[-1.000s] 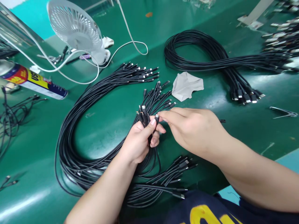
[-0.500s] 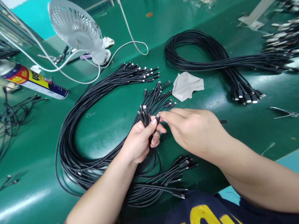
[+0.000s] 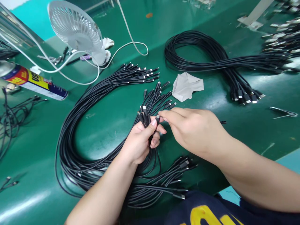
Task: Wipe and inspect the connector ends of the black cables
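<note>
My left hand (image 3: 142,139) is closed around several black USB cables (image 3: 144,116), their metal-tipped plugs pointing up above the fingers. Its thumb presses one plug (image 3: 157,118) apart from the others. Just to the right, my right hand (image 3: 194,128) is closed in a pinch, fingertips at that plug's tip. What sits between those fingertips, if anything, is too small to tell. A long looped bundle of black cables (image 3: 67,137) lies under and left of my hands. More cable ends (image 3: 182,165) fan out below my wrists, and others lie just beyond my fingers.
A grey cloth (image 3: 187,87) lies beyond my right hand. Another coiled cable bundle (image 3: 199,36) is at the back right, with tweezers (image 3: 283,112) nearer. At the left are a white fan (image 3: 75,28), its white cord (image 3: 127,25) and a spray can (image 3: 37,81) on the green table (image 3: 103,125).
</note>
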Tool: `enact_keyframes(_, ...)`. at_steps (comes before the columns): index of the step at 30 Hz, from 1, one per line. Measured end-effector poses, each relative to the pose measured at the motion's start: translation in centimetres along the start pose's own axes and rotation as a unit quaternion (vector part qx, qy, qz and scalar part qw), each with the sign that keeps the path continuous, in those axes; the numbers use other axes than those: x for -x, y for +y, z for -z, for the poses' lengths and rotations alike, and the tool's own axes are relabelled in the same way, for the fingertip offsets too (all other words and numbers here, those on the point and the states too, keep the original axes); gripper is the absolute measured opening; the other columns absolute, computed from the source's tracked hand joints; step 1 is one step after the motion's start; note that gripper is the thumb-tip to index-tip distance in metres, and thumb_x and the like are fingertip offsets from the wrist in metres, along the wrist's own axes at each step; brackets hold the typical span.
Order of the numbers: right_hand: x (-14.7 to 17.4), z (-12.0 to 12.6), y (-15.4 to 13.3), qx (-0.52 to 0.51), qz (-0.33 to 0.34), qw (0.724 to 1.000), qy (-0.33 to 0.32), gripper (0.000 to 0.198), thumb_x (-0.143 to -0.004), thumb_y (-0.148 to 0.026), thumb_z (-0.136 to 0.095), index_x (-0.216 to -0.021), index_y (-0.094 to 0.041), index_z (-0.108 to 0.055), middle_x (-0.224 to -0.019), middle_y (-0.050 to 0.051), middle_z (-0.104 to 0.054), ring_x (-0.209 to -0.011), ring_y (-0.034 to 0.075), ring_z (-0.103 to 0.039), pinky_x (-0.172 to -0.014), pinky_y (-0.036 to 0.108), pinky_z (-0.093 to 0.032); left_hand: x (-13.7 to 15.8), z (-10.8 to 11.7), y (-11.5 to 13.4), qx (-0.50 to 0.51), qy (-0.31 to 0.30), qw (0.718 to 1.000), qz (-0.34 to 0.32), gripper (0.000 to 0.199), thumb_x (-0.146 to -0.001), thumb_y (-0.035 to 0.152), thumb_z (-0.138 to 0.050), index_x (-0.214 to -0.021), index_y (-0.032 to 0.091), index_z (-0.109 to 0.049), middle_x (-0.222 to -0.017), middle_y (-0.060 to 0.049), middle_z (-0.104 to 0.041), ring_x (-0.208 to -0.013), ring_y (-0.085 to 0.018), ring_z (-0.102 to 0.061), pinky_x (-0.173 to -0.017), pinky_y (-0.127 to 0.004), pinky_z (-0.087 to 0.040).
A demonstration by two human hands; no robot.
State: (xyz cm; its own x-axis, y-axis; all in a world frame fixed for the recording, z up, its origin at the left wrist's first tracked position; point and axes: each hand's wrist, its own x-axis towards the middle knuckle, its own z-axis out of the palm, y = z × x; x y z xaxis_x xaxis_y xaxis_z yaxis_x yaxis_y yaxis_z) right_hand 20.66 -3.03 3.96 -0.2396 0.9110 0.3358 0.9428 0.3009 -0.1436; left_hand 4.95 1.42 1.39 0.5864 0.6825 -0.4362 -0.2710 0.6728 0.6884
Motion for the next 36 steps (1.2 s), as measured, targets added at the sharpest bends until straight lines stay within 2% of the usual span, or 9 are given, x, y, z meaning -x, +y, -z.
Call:
enact_keyframes(5, -0.3, 0.0, 0.4, -0.133, -0.061, 0.989, -0.016, 0.022, -0.091, -0.016, -0.046, -0.094, -0.015, -0.068, -0.082, 0.005, -0.072, -0.063, 0.015, -0.062, -0.054, 0.025, -0.037, 0.0, 0.0, 0.0, -0.007, 0.008, 1.000, 0.002, 0.028, -0.074, 0.034, -0.079, -0.086, 0.012, -0.067, -0.066, 0.002, -0.063, -0.038, -0.001, -0.040, -0.038, -0.014, -0.029)
enact_keyframes(9, -1.0, -0.3, 0.9, -0.314, -0.119, 0.941, -0.041, 0.012, -0.091, -0.025, -0.056, -0.085, -0.018, -0.063, -0.068, -0.003, -0.066, -0.056, 0.009, -0.055, -0.053, 0.021, -0.036, 0.2, 0.0, -0.1, -0.067, -0.015, 0.998, 0.006, 0.033, -0.077, 0.042, -0.074, -0.069, 0.011, -0.066, -0.055, 0.001, -0.059, -0.037, -0.002, -0.041, -0.037, -0.016, -0.029)
enact_keyframes(12, -1.4, -0.3, 1.2, -0.360, -0.130, 0.921, -0.073, 0.020, -0.089, -0.020, -0.055, -0.069, -0.017, -0.057, -0.056, -0.006, -0.058, -0.048, 0.008, -0.049, -0.050, 0.019, -0.033, 0.3, 0.0, -0.2, -0.103, -0.020, 0.994, 0.020, 0.034, -0.079, 0.045, -0.072, -0.075, 0.011, -0.069, -0.053, -0.001, -0.061, -0.037, -0.005, -0.045, -0.036, -0.017, -0.030)
enact_keyframes(15, -1.5, -0.4, 1.4, -0.320, -0.104, 0.939, -0.074, 0.022, -0.089, -0.015, -0.052, -0.067, -0.017, -0.056, -0.058, -0.004, -0.059, -0.053, 0.009, -0.052, -0.053, 0.020, -0.034, 0.2, 0.0, -0.2, -0.087, -0.021, 0.996, 0.029, 0.032, -0.077, 0.041, -0.075, -0.087, 0.011, -0.069, -0.062, -0.002, -0.068, -0.038, -0.007, -0.050, -0.035, -0.017, -0.033)
enact_keyframes(19, -1.4, -0.7, 1.7, -0.166, -0.120, 0.979, -0.012, 0.018, -0.091, -0.019, -0.048, -0.075, -0.017, -0.057, -0.067, 0.002, -0.061, -0.060, 0.014, -0.053, -0.055, 0.025, -0.033, 0.1, 0.0, -0.2, -0.053, -0.033, 0.997, 0.037, 0.032, -0.075, 0.039, -0.077, -0.086, 0.012, -0.066, -0.069, -0.004, -0.072, -0.040, -0.008, -0.055, -0.035, -0.018, -0.040)
enact_keyframes(24, -1.3, -0.7, 2.0, -0.180, -0.121, 0.976, -0.014, 0.008, -0.090, -0.019, -0.050, -0.089, -0.017, -0.058, -0.073, 0.002, -0.064, -0.064, 0.015, -0.057, -0.060, 0.025, -0.038, 0.2, -0.1, -0.1, -0.043, -0.006, 0.999, 0.033, 0.035, -0.069, 0.036, -0.083, -0.082, 0.012, -0.062, -0.070, -0.003, -0.073, -0.048, -0.012, -0.064, -0.047, -0.022, -0.053)
enact_keyframes(27, -1.1, -0.5, 1.6, -0.194, -0.107, 0.975, -0.028, 0.014, -0.094, -0.020, -0.045, -0.101, -0.016, -0.056, -0.083, 0.005, -0.068, -0.070, 0.016, -0.061, -0.062, 0.026, -0.041, 0.2, 0.0, -0.2, -0.041, 0.020, 0.998, 0.031, 0.037, -0.067, 0.035, -0.084, -0.084, 0.012, -0.060, -0.071, -0.004, -0.073, -0.055, -0.015, -0.068, -0.054, -0.027, -0.058)
enact_keyframes(30, -0.7, -0.5, 1.0, -0.156, -0.073, 0.983, -0.062, 0.018, -0.095, -0.020, -0.040, -0.098, -0.015, -0.057, -0.078, 0.004, -0.067, -0.063, 0.016, -0.058, -0.055, 0.026, -0.037, 0.0, 0.1, -0.3, -0.046, 0.038, 0.998, 0.016, 0.036, -0.066, 0.033, -0.085, -0.086, 0.012, -0.063, -0.073, -0.005, -0.074, -0.058, -0.017, -0.070, -0.058, -0.030, -0.061)
enact_keyframes(36, -0.1, -0.9, 0.2, -0.063, 0.026, 0.998, 0.016, 0.024, -0.090, -0.013, -0.042, -0.091, -0.013, -0.066, -0.078, 0.005, -0.068, -0.070, 0.018, -0.062, -0.058, 0.029, -0.040, -0.1, 0.0, -0.3, -0.048, 0.034, 0.998, 0.000, 0.037, -0.062, 0.031, -0.087, -0.083, 0.010, -0.065, -0.067, -0.004, -0.072, -0.054, -0.015, -0.068, -0.052, -0.026, -0.059)
